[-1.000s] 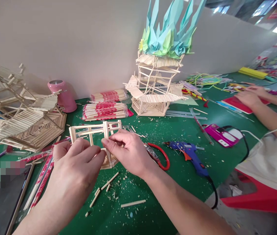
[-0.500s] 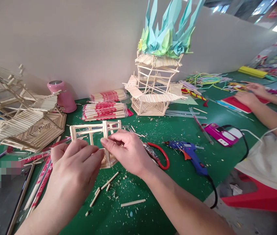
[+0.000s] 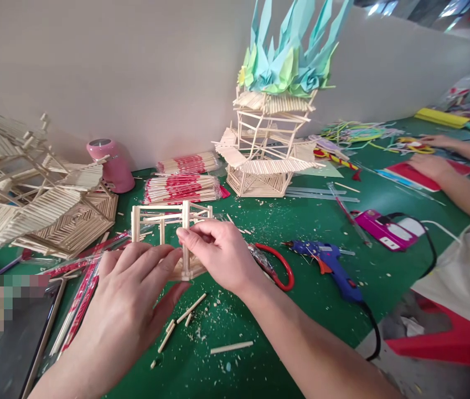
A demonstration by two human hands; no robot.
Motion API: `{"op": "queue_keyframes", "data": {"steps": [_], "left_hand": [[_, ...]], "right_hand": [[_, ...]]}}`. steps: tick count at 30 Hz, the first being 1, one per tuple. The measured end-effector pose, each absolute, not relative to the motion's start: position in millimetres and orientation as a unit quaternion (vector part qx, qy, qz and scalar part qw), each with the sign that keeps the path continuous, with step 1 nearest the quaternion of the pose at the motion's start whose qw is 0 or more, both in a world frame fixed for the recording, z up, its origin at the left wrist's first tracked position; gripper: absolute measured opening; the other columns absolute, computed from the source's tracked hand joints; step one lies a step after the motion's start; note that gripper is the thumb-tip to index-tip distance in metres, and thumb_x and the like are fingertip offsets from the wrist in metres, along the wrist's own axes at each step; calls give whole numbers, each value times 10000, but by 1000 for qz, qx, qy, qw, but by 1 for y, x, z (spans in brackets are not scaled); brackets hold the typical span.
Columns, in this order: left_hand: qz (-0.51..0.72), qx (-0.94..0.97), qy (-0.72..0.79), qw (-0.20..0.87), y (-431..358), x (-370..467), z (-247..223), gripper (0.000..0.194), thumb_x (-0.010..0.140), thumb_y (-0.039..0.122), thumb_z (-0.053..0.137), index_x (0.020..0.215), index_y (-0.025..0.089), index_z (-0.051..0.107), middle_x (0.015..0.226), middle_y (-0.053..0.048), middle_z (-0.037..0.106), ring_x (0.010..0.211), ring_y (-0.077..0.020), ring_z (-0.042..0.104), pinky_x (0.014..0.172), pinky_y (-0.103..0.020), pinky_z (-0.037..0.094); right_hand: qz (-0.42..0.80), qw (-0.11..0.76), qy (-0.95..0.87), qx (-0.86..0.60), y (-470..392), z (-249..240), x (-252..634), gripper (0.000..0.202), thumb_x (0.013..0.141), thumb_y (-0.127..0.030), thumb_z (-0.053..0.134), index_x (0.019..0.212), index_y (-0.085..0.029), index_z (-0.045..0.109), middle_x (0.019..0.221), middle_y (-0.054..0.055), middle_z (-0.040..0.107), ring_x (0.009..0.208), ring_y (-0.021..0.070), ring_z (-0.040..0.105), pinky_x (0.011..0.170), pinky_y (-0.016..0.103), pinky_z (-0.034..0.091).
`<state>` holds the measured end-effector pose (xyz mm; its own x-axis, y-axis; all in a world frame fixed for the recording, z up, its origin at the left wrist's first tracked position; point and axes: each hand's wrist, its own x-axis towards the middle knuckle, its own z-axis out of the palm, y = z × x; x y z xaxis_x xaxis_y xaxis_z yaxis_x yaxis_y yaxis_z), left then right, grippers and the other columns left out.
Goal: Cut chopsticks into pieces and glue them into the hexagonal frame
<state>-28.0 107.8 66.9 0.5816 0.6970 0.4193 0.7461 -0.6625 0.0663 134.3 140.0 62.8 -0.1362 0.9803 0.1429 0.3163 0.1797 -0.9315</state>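
Observation:
A small frame [image 3: 185, 221] of pale wooden sticks, with upright posts and thin rails, stands in front of me. My left hand [image 3: 133, 293] is closed on its near left side, the fingertips by the front post and the thumb lower at the base. Much of that side is hidden behind the hand. My right hand [image 3: 222, 252] pinches the front post from the right between thumb and fingers. Short cut sticks [image 3: 231, 347] and crumbs lie on the green table [image 3: 276, 354] below the hands.
A blue glue gun [image 3: 326, 260] and red-handled pliers or cutters [image 3: 282, 266] lie right. Behind stand a stick tower [image 3: 274, 166], packed stick bundles [image 3: 180, 188] and a pink container [image 3: 112, 166]. Left are another stick model [image 3: 44, 213] and a dark screen [image 3: 19, 338]. A co-worker's hand [image 3: 429, 163] is far right.
My left hand's fingers have straightened somewhat, and its thumb now shows near the frame's base. The right hand keeps its pinch at the post. The whole view has shifted slightly.

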Motion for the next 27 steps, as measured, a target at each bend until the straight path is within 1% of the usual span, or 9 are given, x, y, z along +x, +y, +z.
{"op": "queue_keyframes", "data": {"steps": [4,12,18,27], "left_hand": [[-206,-892,-399,59,110,-32,65,161,871,242,528,1015,177,560,973,-69,667,814,-247,546,656,-358,355],[-199,-899,-384,64,109,-32,68,137,891,229,486,999,170,547,954,-87,668,791,-248,563,665,-366,371],[-202,-899,-384,54,108,-31,70,132,879,193,502,1006,175,531,953,-76,662,792,-240,557,681,-367,366],[-209,-898,-385,41,107,-31,67,131,875,188,516,1006,186,520,952,-62,656,798,-230,547,690,-365,358]], "right_hand": [[382,424,-647,-506,139,64,135,321,836,-380,536,622,-153,612,571,-15,542,527,92,423,503,240,333],[362,426,-660,-502,137,63,134,339,848,-377,524,595,-162,587,572,-19,518,535,93,410,496,244,311],[363,432,-655,-502,136,64,134,327,843,-372,531,600,-163,594,568,-20,503,540,97,419,500,247,315],[357,433,-657,-503,135,64,134,333,844,-373,535,591,-165,597,572,-22,488,546,99,426,502,248,316]]}}
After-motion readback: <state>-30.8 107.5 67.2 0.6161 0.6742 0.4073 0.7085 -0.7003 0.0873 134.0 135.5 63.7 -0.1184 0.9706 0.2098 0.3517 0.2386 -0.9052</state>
